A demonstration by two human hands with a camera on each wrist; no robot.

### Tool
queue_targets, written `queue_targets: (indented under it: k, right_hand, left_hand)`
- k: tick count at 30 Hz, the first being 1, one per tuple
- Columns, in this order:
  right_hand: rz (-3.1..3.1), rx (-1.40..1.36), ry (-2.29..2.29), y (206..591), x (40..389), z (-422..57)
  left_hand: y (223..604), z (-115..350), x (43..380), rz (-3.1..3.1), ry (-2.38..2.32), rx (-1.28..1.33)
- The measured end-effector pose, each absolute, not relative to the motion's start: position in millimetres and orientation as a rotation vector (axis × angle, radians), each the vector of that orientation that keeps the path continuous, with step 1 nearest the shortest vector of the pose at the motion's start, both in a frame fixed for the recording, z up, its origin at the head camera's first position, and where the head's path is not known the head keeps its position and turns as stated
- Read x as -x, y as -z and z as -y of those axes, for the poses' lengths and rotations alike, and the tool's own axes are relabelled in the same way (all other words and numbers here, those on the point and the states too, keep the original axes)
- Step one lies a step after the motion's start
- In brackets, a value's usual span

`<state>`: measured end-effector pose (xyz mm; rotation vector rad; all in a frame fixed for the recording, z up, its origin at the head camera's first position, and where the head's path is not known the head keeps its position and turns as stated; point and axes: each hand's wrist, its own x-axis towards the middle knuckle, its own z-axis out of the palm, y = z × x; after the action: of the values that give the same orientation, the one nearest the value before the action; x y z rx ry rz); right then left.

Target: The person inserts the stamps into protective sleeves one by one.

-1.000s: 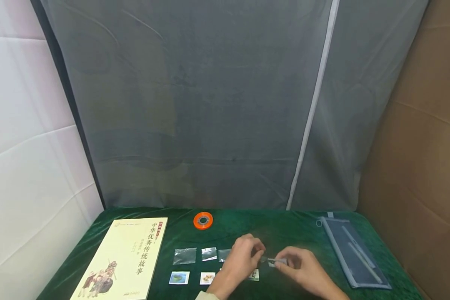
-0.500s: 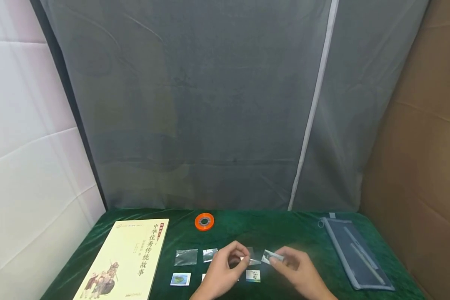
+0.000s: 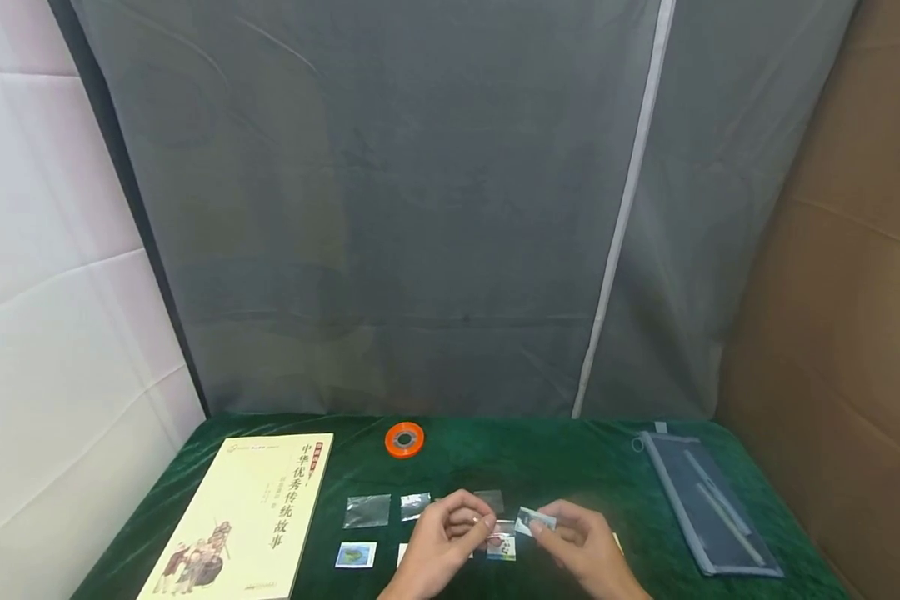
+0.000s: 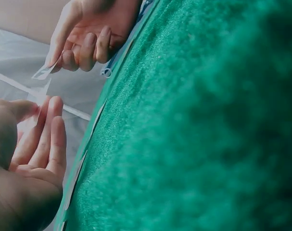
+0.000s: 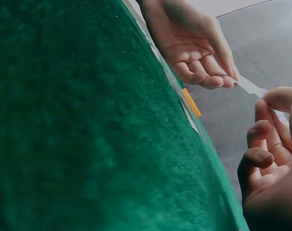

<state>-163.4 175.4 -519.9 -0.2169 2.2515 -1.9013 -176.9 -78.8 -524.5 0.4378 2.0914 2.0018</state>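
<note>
Both hands are pinched narrow just above the green-clothed counter (image 3: 592,454): the right hand (image 3: 581,540) grips a small printed card (image 3: 526,517) by one end between thumb and fingers, and the left hand (image 3: 441,540) pinches a clear plastic bag (image 4: 44,90) by its edge, the two pieces close together in midair. The card looks light, thin and fairly stiff, likely to crease if squeezed, so an edge or corner is the best hold. The bag should be limp, slick and nearly weightless, apt to cling or slip; its rim is the place to pinch. Below the bag lies a panda card (image 3: 502,550), with another clear bag (image 3: 492,502) behind. The left hand partly hides a second row card (image 3: 402,553), while an island-picture card (image 3: 356,555) lies well clear. An orange spool (image 3: 392,435), a cream storybook (image 3: 251,500) and a mesh zip pouch (image 3: 708,521) stand apart, out of the way.
</note>
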Motion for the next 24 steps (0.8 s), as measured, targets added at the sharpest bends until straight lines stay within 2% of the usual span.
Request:
queue_targets:
  k: [24]
  right_hand:
    - [-2.344, 0.181, 1.968, 526.6, 161.7, -173.1]
  left_hand:
    - [529.5, 78.4, 175.9, -2.116, -2.023, -0.479]
